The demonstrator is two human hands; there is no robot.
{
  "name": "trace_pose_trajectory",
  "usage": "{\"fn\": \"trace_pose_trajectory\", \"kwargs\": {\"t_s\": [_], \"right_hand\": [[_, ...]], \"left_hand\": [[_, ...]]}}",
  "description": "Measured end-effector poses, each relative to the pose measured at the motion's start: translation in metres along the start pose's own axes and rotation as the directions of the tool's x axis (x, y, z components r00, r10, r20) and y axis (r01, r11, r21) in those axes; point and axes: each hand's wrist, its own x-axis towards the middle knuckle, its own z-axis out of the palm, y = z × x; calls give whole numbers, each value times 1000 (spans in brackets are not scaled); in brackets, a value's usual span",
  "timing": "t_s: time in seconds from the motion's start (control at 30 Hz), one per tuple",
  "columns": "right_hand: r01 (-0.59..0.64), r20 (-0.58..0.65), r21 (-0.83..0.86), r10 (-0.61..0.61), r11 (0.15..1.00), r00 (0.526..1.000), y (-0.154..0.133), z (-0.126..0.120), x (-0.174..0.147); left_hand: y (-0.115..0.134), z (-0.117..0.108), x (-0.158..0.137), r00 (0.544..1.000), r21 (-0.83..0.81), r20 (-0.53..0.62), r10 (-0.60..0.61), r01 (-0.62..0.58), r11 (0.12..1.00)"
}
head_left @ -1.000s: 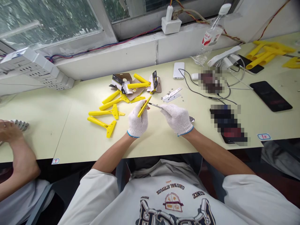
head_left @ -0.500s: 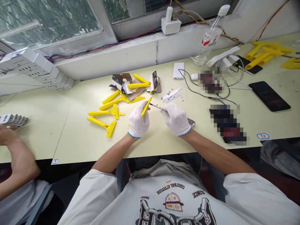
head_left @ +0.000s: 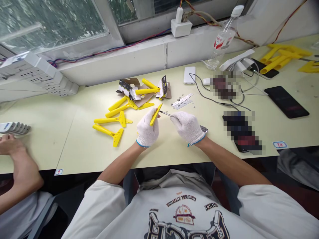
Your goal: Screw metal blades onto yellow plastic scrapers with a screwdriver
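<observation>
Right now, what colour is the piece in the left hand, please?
The piece in the left hand is yellow; it shows in the head view.

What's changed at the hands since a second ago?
The white-gloved left hand has shifted slightly right with the yellow plastic piece it grips. At far left, a co-worker's bare hand has moved lower in view, exposing more of the white-and-grey pieces. The white-gloved right hand still holds the thin metal-shafted tool; neither took or released anything. The loose yellow T-shaped plastic tools stayed put.
</observation>
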Motion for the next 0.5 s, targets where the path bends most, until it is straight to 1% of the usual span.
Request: {"fn": "trace_pose_trajectory", "kwargs": {"t_s": [0.17, 0.27, 0.5], "right_hand": [[-10, 9, -11, 10, 1000, 1000, 3, -3, 1], [-36, -31, -15, 36, 999, 999, 3, 0, -1], [-85, -138, 3, 85, 996, 987, 1, 7, -7]], "left_hand": [[1, 1, 0, 999, 28, -1, 34, -34, 999], [1, 2, -2, 1000, 55, 11, 28, -29, 998], [-2, 4, -7, 999, 43, 35, -3, 1, 999]]}}
